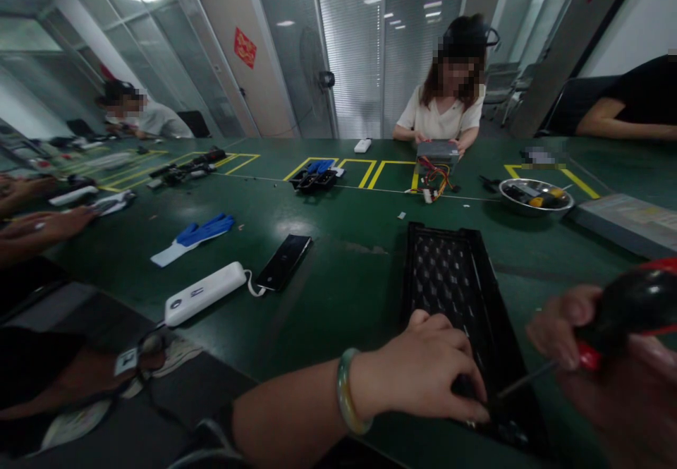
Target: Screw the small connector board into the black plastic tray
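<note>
My left hand [423, 370], with a green and amber bangle on the wrist, reaches over a long black plastic tray [444, 268] with a raised pattern on its floor. Its fingers are closed in a pinch near the tray's close end, around something dark and small that I cannot make out. In my right hand [608, 377] is a screwdriver [635, 303] with a thick black and red handle, slightly blurred. The screwdriver's thin metal shaft points left and down, its tip close to my left fingertips. Whether the tip touches anything is hidden.
Left of the tray lie a black phone [285, 262], a cabled white power bank [206, 293] and a blue and white glove [193, 238]. A metal bowl [535, 208] of parts and a grey box [629, 222] stand right. A person opposite handles a wired metal box [438, 151].
</note>
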`<state>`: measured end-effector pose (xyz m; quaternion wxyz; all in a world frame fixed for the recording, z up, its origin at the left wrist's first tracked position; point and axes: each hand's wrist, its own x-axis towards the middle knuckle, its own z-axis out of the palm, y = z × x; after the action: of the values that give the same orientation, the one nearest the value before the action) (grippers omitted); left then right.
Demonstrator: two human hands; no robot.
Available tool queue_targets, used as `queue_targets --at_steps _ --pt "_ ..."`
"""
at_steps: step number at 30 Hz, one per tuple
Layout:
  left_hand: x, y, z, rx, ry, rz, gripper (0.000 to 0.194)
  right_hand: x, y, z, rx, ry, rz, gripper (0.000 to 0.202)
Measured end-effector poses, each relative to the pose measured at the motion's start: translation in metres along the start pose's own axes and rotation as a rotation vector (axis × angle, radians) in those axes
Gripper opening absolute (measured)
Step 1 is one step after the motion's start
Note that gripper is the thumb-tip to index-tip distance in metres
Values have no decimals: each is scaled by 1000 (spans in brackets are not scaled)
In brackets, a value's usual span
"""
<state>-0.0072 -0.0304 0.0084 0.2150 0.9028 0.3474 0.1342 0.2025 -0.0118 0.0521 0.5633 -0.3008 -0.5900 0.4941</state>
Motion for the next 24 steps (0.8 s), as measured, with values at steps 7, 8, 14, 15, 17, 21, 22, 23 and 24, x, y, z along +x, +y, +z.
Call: queue_targets --at_steps 7,8,14,15,17,21,22,23,24 --pt "-1 1 0 -22 37 26 26 27 28 -15 218 295 -78 12" --pt "-1 1 0 -32 42 19 25 27 33 -14 181 252 -90 14" --pt "-2 3 2 -54 64 12 26 25 53 -10 -389 -60 -131 18" --pt "-2 3 2 -54 68 16 26 25 55 -11 -490 -119 -157 18" --pt "-2 3 2 -56 75 23 26 26 57 -12 -623 -234 -191 20" --pt "-3 4 1 -51 73 28 25 26 61 -14 -754 -403 -175 34" --pt "-3 3 1 -45 72 29 25 27 62 -14 -792 -424 -159 38" --pt "-3 3 1 -39 71 30 24 27 63 -15 -837 -446 -143 41" --pt "-3 3 1 -33 69 31 23 27 64 -15 -888 -468 -129 43"
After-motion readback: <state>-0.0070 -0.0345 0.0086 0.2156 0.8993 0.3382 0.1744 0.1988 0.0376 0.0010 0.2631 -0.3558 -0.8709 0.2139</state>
